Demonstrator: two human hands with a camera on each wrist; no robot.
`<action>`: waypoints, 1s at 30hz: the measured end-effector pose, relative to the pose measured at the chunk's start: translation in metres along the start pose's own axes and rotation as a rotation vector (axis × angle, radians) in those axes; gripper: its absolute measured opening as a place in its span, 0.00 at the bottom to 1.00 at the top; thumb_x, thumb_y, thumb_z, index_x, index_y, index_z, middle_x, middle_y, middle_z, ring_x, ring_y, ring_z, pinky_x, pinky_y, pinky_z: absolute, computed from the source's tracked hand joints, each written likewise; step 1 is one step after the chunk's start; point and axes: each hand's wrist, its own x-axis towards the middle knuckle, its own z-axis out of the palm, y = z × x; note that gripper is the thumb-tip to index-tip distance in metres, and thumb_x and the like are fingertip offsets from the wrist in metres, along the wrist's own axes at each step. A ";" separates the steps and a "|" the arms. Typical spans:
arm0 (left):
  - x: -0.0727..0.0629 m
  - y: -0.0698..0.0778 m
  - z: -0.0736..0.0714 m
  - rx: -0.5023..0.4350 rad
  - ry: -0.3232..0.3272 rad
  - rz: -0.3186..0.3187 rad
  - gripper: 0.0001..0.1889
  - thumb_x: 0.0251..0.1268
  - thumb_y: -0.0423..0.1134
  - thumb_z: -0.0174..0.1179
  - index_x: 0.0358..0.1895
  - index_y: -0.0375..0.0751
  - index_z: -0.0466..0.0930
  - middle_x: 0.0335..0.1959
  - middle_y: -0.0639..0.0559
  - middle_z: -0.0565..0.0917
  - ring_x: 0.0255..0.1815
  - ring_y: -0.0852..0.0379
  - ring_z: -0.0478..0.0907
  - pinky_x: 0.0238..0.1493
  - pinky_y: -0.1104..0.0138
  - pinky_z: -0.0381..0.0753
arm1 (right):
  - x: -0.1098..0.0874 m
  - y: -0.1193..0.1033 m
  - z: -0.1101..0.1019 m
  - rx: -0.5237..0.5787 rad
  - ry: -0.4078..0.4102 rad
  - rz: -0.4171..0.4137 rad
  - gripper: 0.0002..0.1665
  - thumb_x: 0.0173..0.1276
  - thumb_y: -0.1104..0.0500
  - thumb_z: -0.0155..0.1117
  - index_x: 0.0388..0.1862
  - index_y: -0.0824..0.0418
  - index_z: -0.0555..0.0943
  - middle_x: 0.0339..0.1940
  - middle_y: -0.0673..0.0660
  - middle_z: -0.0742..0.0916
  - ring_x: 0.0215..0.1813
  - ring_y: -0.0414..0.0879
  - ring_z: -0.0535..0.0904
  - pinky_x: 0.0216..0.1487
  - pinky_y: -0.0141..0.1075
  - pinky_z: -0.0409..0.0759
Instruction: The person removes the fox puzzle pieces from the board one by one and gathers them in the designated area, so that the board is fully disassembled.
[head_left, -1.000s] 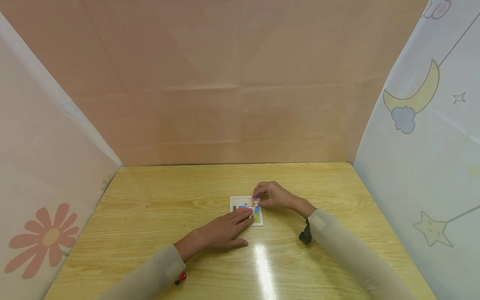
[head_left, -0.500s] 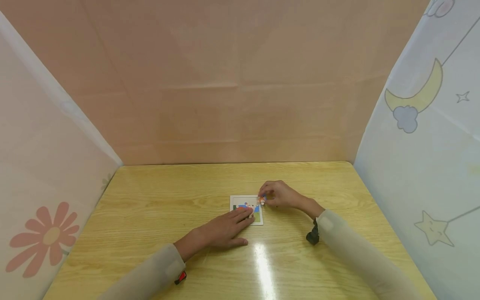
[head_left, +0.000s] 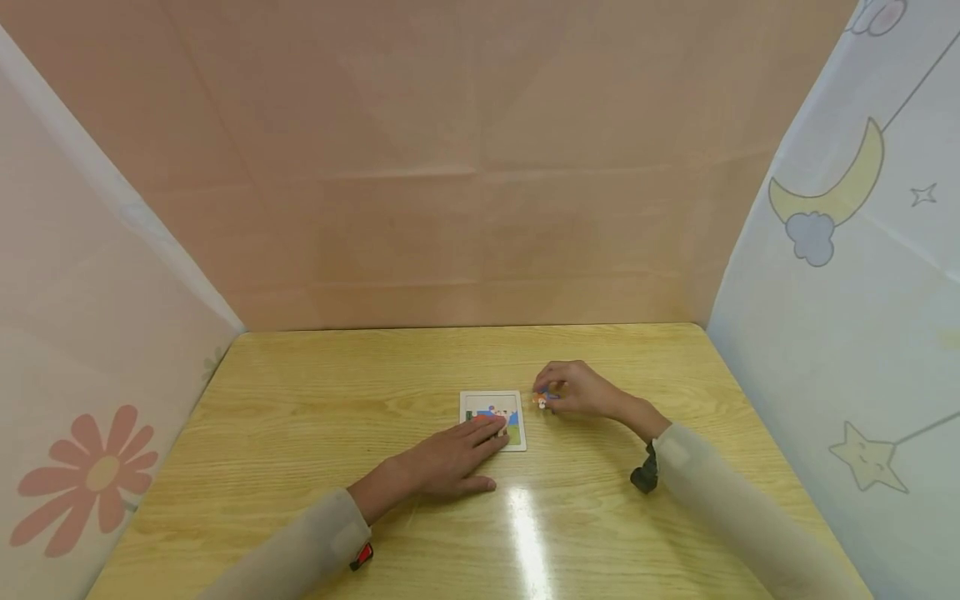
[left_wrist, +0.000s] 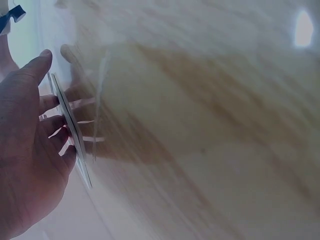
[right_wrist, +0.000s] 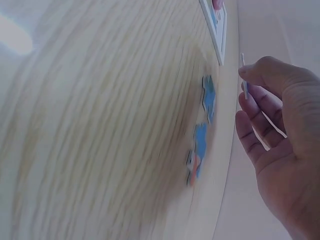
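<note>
My left hand [head_left: 453, 457] rests with extended fingers across the lower left of a small white-framed jigsaw puzzle [head_left: 491, 395]. Those fingers hide part of its picture; blue, red and green areas show around them. Just right of the frame, my right hand [head_left: 583, 390] pinches a jigsaw piece [head_left: 541, 402] with orange and white on it. The right wrist view has this piece edge-on between thumb and fingers, held above the table. Below it on the wood lie two loose jigsaw pieces, a mostly blue one [right_wrist: 208, 99] and a blue one with orange and white [right_wrist: 199, 140].
The wooden table [head_left: 337, 375] reaches back to a tan cloth wall [head_left: 397, 233]. Printed cloths hang at both sides, with a flower [head_left: 101, 473] on the left and a moon [head_left: 832, 200] on the right. Glare [head_left: 528, 542] marks the table's front.
My right hand has moved right, off the puzzle frame's upper right corner, carrying the pinched jigsaw piece. That corner of the frame is now uncovered. My left hand has stayed in place.
</note>
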 end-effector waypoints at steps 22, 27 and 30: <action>-0.001 0.001 0.000 0.017 0.005 0.001 0.39 0.84 0.62 0.47 0.87 0.44 0.54 0.88 0.45 0.51 0.88 0.47 0.47 0.86 0.57 0.51 | -0.044 0.015 -0.025 -0.078 0.042 0.038 0.14 0.65 0.72 0.75 0.50 0.65 0.89 0.49 0.57 0.91 0.50 0.54 0.88 0.50 0.48 0.89; -0.002 0.001 0.001 0.023 0.023 0.013 0.39 0.84 0.62 0.48 0.86 0.43 0.55 0.88 0.44 0.52 0.88 0.47 0.48 0.86 0.57 0.52 | -0.054 0.018 -0.030 -0.071 0.050 0.062 0.15 0.64 0.73 0.76 0.49 0.65 0.89 0.49 0.57 0.91 0.49 0.54 0.88 0.50 0.50 0.89; -0.002 0.001 0.001 0.019 0.030 0.017 0.39 0.84 0.62 0.48 0.86 0.43 0.55 0.88 0.43 0.53 0.88 0.46 0.49 0.86 0.56 0.53 | -0.059 0.019 -0.033 -0.061 0.062 0.060 0.15 0.64 0.74 0.75 0.48 0.65 0.89 0.49 0.57 0.91 0.49 0.54 0.88 0.50 0.52 0.89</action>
